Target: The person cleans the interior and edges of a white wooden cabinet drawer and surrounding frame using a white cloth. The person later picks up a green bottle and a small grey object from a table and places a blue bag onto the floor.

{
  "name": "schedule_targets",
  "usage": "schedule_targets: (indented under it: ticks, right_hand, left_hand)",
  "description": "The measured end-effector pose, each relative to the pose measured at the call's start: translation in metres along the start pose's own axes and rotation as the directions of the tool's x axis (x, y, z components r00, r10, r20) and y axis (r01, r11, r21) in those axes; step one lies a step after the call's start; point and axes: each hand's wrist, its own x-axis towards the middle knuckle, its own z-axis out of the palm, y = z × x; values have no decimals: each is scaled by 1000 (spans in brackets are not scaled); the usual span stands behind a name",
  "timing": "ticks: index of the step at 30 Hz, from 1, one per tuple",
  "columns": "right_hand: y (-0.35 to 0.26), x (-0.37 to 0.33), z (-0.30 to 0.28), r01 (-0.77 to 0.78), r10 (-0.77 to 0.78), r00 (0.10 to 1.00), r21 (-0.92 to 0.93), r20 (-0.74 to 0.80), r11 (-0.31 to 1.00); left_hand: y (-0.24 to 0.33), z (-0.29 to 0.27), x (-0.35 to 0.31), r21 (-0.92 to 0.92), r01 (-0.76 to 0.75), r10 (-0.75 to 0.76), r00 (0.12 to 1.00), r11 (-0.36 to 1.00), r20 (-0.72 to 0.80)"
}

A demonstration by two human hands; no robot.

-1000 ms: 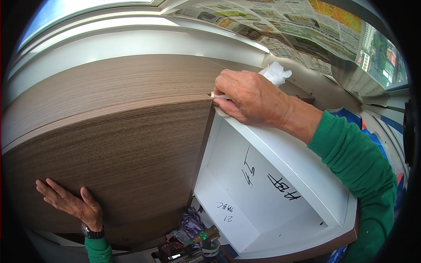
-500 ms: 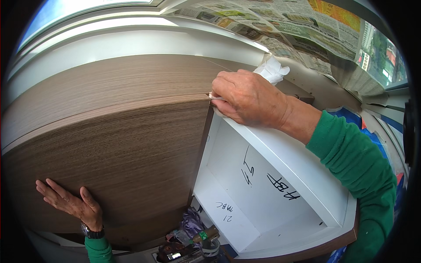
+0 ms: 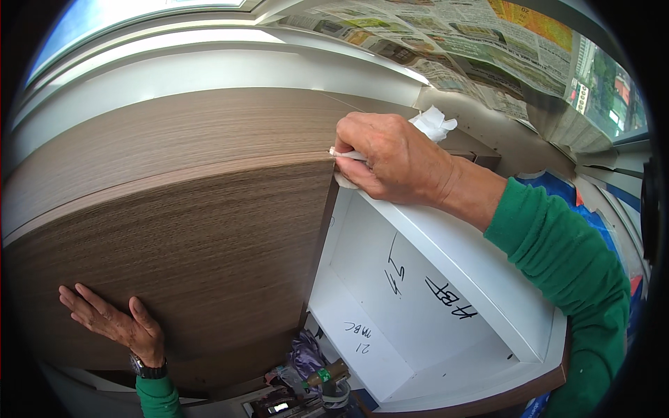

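My left hand (image 3: 115,322) lies flat on a dark brown wood-grain panel (image 3: 209,244), fingers stretched and thumb apart. At the panel's far right corner, my right hand (image 3: 397,157) is closed in a pinch. It grips a crumpled white tissue (image 3: 434,124), which sticks out behind the knuckles. A narrow white piece (image 3: 352,155) shows between thumb and forefinger, its tip at the panel's edge; its kind cannot be made out. The right hand rests near the corner of a white open cabinet box (image 3: 481,275) with black handwriting inside.
Beyond the panel runs a lighter wood-grain ledge (image 3: 209,125), then a white window frame (image 3: 174,70). Newspaper sheets (image 3: 460,49) cover the far right side. At the bottom, a bottle (image 3: 326,375) and a purple plastic bag (image 3: 304,354) lie among clutter. Blue sheeting (image 3: 550,182) is at the right.
My right hand has shifted very slightly at the corner, and more of the narrow white piece shows between its fingers. My left hand stays flat on the panel.
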Motion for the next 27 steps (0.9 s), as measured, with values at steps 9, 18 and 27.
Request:
schedule_targets:
  ticks: [9, 18, 27]
  right_hand:
    - [1, -2, 0, -24, 24, 999, 25, -28, 999]
    - [0, -2, 0, -58, 58, 998, 20, -3, 998]
    - [4, -5, 0, -58, 58, 998, 12, -7, 998]
  left_hand:
    - [0, -2, -1, 6, 1, -1, 1000, 1000, 4]
    - [-3, -3, -2, 4, -3, 3, 1000, 1000, 16]
    - [-2, -1, -3, 1, 2, -2, 1000, 1000, 11]
